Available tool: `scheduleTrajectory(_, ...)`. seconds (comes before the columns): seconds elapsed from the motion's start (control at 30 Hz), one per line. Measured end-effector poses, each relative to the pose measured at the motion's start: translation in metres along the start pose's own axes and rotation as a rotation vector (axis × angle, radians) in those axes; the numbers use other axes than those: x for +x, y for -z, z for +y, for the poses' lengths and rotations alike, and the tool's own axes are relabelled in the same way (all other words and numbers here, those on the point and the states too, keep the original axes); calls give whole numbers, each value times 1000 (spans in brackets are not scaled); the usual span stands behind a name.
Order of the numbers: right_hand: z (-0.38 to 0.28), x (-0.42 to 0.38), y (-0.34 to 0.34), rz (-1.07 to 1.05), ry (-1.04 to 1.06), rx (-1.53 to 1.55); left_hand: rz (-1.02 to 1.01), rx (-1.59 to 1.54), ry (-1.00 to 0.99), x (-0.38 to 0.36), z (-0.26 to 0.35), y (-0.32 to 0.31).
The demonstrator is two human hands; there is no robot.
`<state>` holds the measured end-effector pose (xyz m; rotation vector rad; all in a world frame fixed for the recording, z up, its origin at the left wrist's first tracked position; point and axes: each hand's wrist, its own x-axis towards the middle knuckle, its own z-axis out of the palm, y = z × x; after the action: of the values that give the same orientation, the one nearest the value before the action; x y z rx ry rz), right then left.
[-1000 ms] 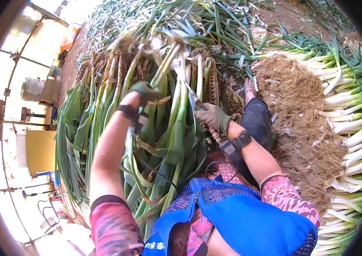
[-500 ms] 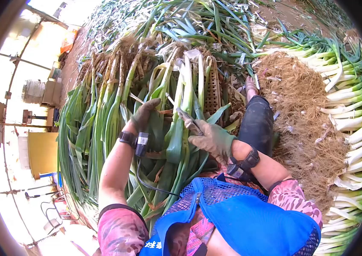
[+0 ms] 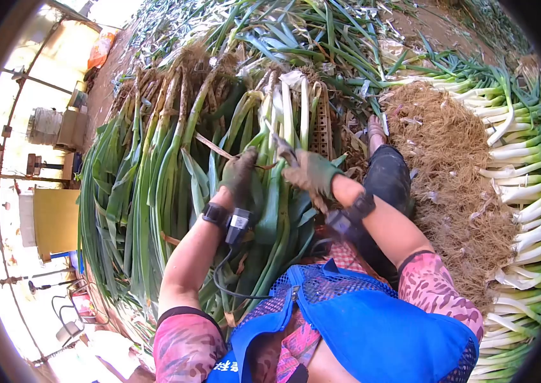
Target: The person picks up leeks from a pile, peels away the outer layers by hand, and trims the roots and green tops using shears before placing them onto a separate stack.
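Note:
My gloved left hand [image 3: 240, 173] is closed around the green part of a leek [image 3: 259, 142], its fingers partly hidden. A dry, brownish strip [image 3: 214, 147] sticks out beside that hand. Just to its right, my gloved right hand [image 3: 314, 173] grips a small grey metal tool [image 3: 285, 152], whose exact kind I cannot make out. The tool's tip points up among the leek stalks. Beyond both hands, several peeled white leek stalks [image 3: 287, 115] lie with their root ends away from me. Unpeeled leeks [image 3: 155, 153] with brown, dirty bases are heaped on the left.
Trimmed leeks [image 3: 526, 185] lie in a long row at the right, roots inward over a brown root mass [image 3: 443, 147]. A perforated crate [image 3: 323, 131] shows behind the stalks. Loose leaves [image 3: 296, 32] cover the ground ahead. A yellow panel [image 3: 57, 220] stands left.
My left hand has moved right, closer to my right hand. The right hand and its tool have risen slightly and shifted right. The view has also shifted a little.

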<state>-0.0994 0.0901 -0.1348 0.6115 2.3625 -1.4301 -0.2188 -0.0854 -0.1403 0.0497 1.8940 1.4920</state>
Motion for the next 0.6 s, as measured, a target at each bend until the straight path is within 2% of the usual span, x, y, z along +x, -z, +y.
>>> scheduleTrajectory(0.07,-1,37,14,40,7,-33,74,187,-40,1,-2,-7)
scheduleTrajectory(0.13,4,92,20,11,-176,85,42,174,-78,-1,-4,-6)
scheduleTrajectory(0.17,3,102,30,-35,-59,105,34,184,-97,-3,-2,-5)
scheduleTrajectory(0.23,18,102,31,34,-358,578,39,197,-162,-3,-3,-3)
scheduleTrajectory(0.27,3,79,44,-28,-292,501,53,200,-206,-1,-6,-3)
scheduleTrajectory(0.33,34,69,24,50,29,271,54,219,-250,8,-21,0)
scheduleTrajectory(0.4,22,17,10,-41,33,524,28,254,-258,25,-42,5)
scheduleTrajectory(0.43,33,21,4,-69,54,400,57,345,-236,20,-36,1)
scheduleTrajectory(0.53,25,38,23,-47,11,342,65,565,-285,4,-22,-12)
scheduleTrajectory(0.57,28,69,24,30,10,195,44,568,-330,-1,-18,-14)
scheduleTrajectory(0.6,14,80,36,-30,-122,269,52,647,-308,-6,-13,-15)
